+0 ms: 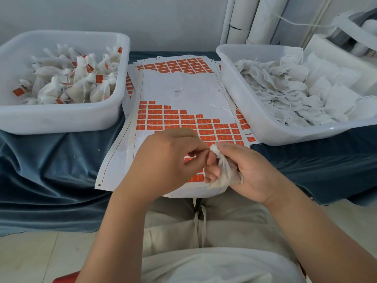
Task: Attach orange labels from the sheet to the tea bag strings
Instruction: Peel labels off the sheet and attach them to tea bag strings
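A white sheet [183, 92] with rows of orange labels [173, 119] lies on the table in front of me. My right hand [244, 170] grips a white tea bag [224, 172] by its gathered neck, over the sheet's near edge. My left hand [167, 160] has its fingers curled, with thumb and forefinger pinching at the top of that bag; what they pinch is too small to make out. The near rows of labels are hidden behind both hands.
A white tub [61, 117] at the left holds tea bags with orange labels. A white tub [285, 131] at the right holds several unlabelled tea bags. More label sheets [179, 64] lie behind. Blue cloth [51, 170] covers the table. White pipes [255, 19] stand at the back.
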Tool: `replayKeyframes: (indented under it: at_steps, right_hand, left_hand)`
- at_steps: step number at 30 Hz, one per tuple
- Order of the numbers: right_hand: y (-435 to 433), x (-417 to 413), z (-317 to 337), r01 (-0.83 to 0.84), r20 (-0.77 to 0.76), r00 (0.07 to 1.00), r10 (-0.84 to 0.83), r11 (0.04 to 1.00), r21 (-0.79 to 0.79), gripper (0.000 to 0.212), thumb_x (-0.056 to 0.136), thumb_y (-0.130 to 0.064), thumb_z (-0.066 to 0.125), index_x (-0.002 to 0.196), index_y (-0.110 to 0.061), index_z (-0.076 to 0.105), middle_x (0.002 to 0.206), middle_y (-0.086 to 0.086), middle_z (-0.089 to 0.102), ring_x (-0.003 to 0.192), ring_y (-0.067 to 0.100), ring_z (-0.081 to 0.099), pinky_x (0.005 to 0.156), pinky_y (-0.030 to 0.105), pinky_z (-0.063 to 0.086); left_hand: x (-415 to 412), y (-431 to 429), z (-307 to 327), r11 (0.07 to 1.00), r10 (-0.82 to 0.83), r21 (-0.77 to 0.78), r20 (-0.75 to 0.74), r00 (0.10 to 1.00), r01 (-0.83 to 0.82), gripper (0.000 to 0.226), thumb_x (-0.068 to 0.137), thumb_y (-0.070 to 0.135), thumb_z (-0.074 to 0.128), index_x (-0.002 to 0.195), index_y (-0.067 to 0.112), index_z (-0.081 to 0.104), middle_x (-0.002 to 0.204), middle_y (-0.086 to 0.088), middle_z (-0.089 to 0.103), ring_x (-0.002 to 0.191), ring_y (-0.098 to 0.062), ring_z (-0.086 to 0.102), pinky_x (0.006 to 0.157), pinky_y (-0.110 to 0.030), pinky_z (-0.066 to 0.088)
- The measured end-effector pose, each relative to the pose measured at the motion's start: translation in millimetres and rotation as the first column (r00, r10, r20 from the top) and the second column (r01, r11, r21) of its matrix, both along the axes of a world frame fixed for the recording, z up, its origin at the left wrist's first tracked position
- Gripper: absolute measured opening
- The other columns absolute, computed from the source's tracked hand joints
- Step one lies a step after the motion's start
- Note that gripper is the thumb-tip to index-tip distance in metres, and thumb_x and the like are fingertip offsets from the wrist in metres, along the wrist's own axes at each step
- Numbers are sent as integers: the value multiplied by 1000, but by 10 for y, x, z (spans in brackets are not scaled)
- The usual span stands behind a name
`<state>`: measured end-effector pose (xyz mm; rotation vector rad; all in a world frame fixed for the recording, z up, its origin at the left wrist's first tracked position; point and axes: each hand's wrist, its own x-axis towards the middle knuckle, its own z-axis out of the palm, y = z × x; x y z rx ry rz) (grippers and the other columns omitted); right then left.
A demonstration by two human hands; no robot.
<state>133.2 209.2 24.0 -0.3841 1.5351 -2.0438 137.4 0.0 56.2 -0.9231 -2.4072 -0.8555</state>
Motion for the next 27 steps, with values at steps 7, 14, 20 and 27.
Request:
replayKeyframes:
  at_steps: [7, 14, 20, 27]
  right_hand:
    - [28, -38, 20, -38, 84, 995, 48, 992, -118, 35, 107, -38, 55, 101, -10, 76, 80, 3, 64, 79, 15, 61, 84, 30, 54]
    - [49, -36, 37, -30, 72, 997, 40, 992, -126, 33, 102, -37, 60, 85, -13, 75, 74, 1, 63, 74, 16, 58, 81, 30, 53]
    - [20, -29, -14, -145, 163, 967, 196, 948, -284, 32, 105, -30, 55, 81, -15, 70, 67, -5, 62, 68, 12, 58, 79, 30, 51]
    - [-14, -33, -50, -80, 225, 963, 151, 952, -297, 29, 101, -31, 60, 75, -20, 68, 64, -7, 57, 66, 10, 53, 81, 29, 51]
  left_hand:
    - [-29, 47, -68, 969, -11, 243, 221, 975, -44, 12, 93, 15, 68, 86, 17, 77, 78, 10, 69, 76, -15, 65, 62, -29, 54]
    - [-76, 97, -178, 878, -268, 475, 599, 754, -65, 25, 97, 29, 57, 81, 20, 74, 72, -15, 61, 62, -35, 48, 57, -42, 42]
    - [-30, 123, -145, 765, -544, 644, 656, 524, -13, 21, 92, 36, 62, 82, 25, 77, 68, 1, 57, 62, -16, 46, 58, -25, 39]
    - [4, 72, -87, 904, -113, 413, 477, 871, -109, 5, 84, 33, 76, 79, 32, 78, 69, 6, 67, 59, -6, 53, 55, -17, 43]
